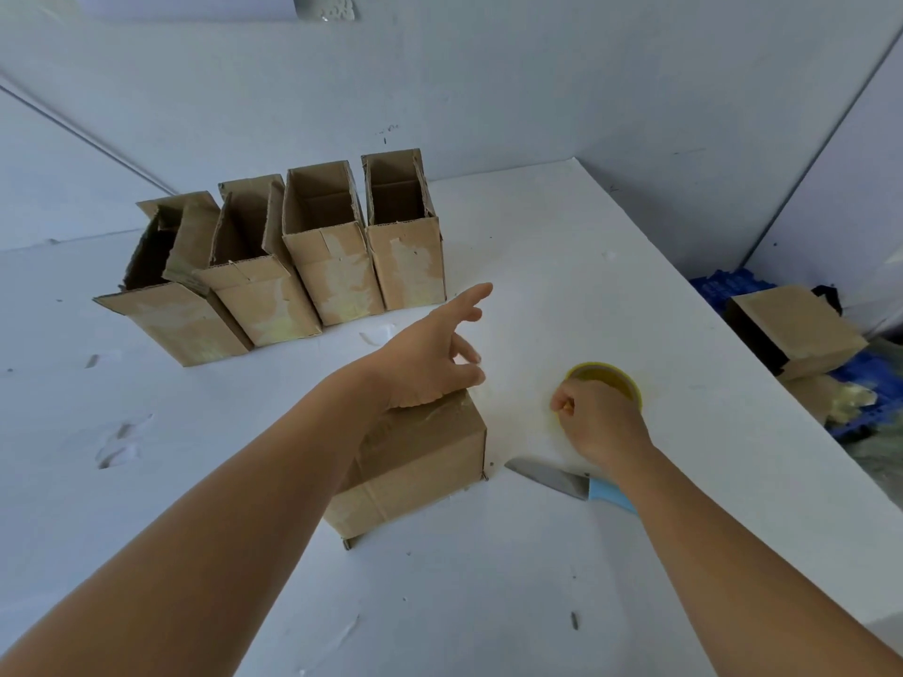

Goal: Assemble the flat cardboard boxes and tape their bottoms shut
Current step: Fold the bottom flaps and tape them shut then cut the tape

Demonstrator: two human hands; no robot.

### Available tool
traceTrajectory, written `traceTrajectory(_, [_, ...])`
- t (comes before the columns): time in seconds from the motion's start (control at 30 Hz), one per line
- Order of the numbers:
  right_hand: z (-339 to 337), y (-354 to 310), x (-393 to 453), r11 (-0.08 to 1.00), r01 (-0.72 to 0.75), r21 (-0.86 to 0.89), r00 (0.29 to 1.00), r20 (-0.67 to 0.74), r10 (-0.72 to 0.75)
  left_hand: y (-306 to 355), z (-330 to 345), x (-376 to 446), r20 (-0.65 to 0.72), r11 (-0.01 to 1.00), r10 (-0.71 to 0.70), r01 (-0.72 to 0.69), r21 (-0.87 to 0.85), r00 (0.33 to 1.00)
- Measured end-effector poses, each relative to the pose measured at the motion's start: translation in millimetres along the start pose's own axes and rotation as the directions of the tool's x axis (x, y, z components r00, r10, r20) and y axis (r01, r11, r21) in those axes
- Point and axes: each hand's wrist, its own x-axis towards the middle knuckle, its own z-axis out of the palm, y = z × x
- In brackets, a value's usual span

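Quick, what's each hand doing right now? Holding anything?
Left hand: open, fingers spread, its heel resting on the taped cardboard box.
Right hand: fingers curled, gripping the yellow tape roll.

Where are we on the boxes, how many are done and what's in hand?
Done: four assembled boxes stand in a row at the back. In hand: the left hand rests on a fifth box, its taped face up; the right hand grips the tape roll. Left: more cardboard sits off the table's right edge.
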Motion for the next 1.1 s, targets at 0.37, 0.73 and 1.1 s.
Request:
traceTrajectory(0.37, [-34, -62, -34, 0.644, -0.129, 0.754, 0.988, 0.155, 0.017, 7, 14, -23, -0.440, 0.914, -0.044, 0.214, 0.344, 0.897])
traceTrajectory(0.73, [-8, -102, -44, 0.253, -0.297, 0.921, 0.954, 0.295, 0.048, 9, 22, -43, -0.608, 0.914, 0.005, 0.243, 0.324, 0.794])
traceTrajectory(1.1, [15, -104, -51, 0.523, -0.344, 0.780, 0.939, 0.295, 0.177, -6, 31, -60, -0.565, 0.870, 0.098, 0.205, 0.449, 0.819])
